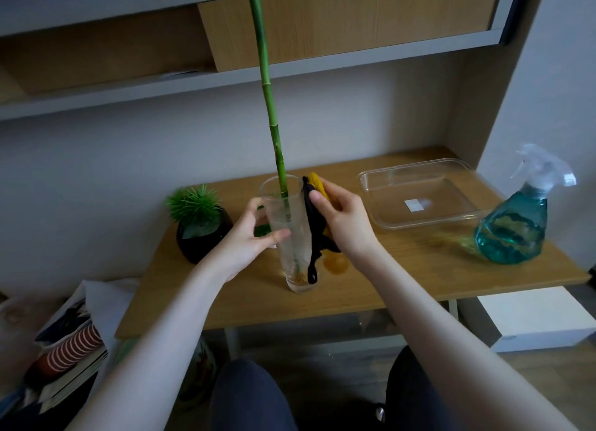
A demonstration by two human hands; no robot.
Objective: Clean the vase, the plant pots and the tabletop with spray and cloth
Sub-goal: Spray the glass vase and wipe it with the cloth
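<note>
A tall clear glass vase (295, 259) stands near the front middle of the wooden tabletop (403, 276), with a long green bamboo stalk (267, 101) rising out of it. My left hand (250, 237) grips the vase's left side. My right hand (343, 219) presses a yellow and black cloth (317, 237) against the vase's right side, and a black strap hangs down from it. Left of the vase sits a dark round plant pot (201, 237) with a spiky green plant. A teal spray bottle (516, 224) stands at the table's right end.
A clear shallow plastic tray (419, 195) lies at the back right of the table. Shelves run above along the wall. A stack of books and striped items (69, 350) sits on the floor at the left, a white box (535, 317) at the right. My knees are under the front edge.
</note>
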